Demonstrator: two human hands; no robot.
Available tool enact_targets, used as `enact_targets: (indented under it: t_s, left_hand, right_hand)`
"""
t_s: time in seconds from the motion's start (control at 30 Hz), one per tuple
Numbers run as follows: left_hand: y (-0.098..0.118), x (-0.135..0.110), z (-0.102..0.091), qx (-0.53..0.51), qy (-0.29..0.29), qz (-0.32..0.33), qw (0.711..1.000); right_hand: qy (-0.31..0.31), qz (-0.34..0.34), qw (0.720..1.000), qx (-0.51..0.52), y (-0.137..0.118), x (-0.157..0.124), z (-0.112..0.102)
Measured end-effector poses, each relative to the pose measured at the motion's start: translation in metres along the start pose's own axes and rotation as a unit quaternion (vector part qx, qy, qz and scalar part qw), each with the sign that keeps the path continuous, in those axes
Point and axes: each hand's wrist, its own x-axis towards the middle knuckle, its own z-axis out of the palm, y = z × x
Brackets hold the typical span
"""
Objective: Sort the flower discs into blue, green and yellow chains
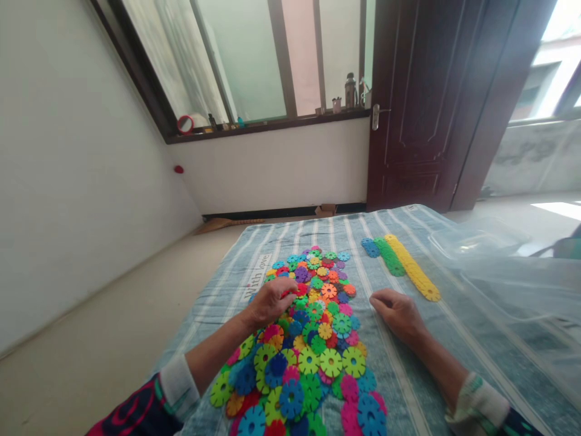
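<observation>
A heap of flat, flower-shaped plastic discs [313, 327] in many colours lies on a blue striped cloth [408, 375]. My left hand [271, 301] rests on the heap's left side, its fingers curled down onto a red disc [299, 289]. My right hand [397, 313] lies on the cloth just right of the heap, fingers curled inward with nothing visible in them. Farther back on the right, discs are laid out in overlapping rows: a long yellow row [412, 267], a shorter green row [389, 257] and a few blue ones [370, 246].
A clear plastic sheet or bag [499, 272] covers the cloth's right side. Beyond the cloth are a beige floor [113, 327], a white wall, a dark wooden door [422, 103] and a window sill [272, 124] with bottles and small items.
</observation>
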Motion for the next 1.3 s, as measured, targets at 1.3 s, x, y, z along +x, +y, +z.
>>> enact_targets:
  t_s: [1.3]
  left_hand:
    - [0.041,-0.019,0.007,0.055,-0.116,-0.111,0.986]
  right_hand:
    - [0.004,-0.004,1.000,-0.014,-0.006,-0.003,-0.006]
